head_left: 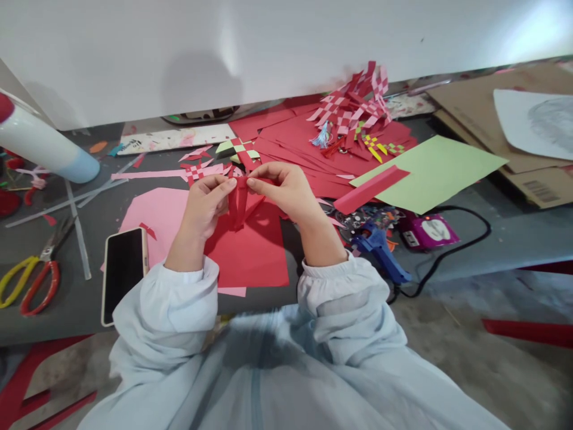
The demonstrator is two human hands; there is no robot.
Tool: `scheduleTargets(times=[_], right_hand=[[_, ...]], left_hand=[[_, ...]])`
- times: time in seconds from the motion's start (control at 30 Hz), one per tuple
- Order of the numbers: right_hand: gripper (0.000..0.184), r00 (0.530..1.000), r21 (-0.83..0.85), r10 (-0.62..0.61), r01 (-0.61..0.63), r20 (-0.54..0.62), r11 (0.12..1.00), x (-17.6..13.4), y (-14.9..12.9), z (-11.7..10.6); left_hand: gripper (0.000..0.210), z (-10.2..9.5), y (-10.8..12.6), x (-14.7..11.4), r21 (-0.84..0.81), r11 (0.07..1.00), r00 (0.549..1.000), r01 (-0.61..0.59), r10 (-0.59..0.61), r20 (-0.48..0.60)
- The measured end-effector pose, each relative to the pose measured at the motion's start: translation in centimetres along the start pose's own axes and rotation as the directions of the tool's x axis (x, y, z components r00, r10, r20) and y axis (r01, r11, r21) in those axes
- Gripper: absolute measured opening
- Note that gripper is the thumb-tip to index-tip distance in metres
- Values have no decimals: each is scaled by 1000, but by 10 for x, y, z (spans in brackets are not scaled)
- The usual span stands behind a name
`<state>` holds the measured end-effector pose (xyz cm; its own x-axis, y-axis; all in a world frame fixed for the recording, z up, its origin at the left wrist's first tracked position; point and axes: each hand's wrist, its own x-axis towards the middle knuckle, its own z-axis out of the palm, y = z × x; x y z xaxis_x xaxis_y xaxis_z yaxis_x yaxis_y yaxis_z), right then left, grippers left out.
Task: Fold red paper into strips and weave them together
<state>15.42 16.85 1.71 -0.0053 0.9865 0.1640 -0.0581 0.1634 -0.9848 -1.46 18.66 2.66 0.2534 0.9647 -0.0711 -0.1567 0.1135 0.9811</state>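
Note:
Between my two hands is a set of red paper strips (237, 206), held up over a red sheet of paper (250, 257). My left hand (208, 203) pinches the strips near their top from the left. From the right, my right hand (283, 190) grips the same top edge between thumb and forefinger. The strips hang downward, partly covered by my fingers. Just behind my hands lie pink and red woven paper pieces (196, 173) and a green and black checked piece (236, 149). A pink sheet (154, 209) lies left of my left hand.
A phone (124, 275) and scissors (46, 257) lie at the left, below a white bottle (49, 143). Right are a blue glue gun (380, 251) with a black cable, a purple box (428, 231), a light green sheet (443, 170) and cardboard (478, 113). Woven strips (349, 107) are piled behind.

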Motion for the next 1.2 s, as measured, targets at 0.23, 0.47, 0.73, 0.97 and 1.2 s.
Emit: scheduleTargets(times=[0.23, 0.47, 0.73, 0.97, 1.2], right_hand=[[18, 997, -67, 55, -51, 56, 996, -1, -4, -4], [17, 995, -132, 71, -61, 73, 989, -1, -2, -6], [17, 996, -177, 39, -24, 81, 984, 0, 0, -9], [16, 997, -222, 12, 5, 76, 975, 0, -1, -10], [15, 998, -226, 12, 2, 60, 974, -2, -3, -7]], left_hand=[[39, -4, -1, 0, 48, 998, 1000, 27, -27, 0], [32, -11, -2, 1, 181, 980, 997, 80, -81, -1], [26, -9, -1, -4, 396, 918, 998, 23, -45, 46], [43, -12, 0, -4, 499, 865, 998, -51, 26, 57], [34, -12, -1, -4, 497, 866, 996, -49, 7, 86]])
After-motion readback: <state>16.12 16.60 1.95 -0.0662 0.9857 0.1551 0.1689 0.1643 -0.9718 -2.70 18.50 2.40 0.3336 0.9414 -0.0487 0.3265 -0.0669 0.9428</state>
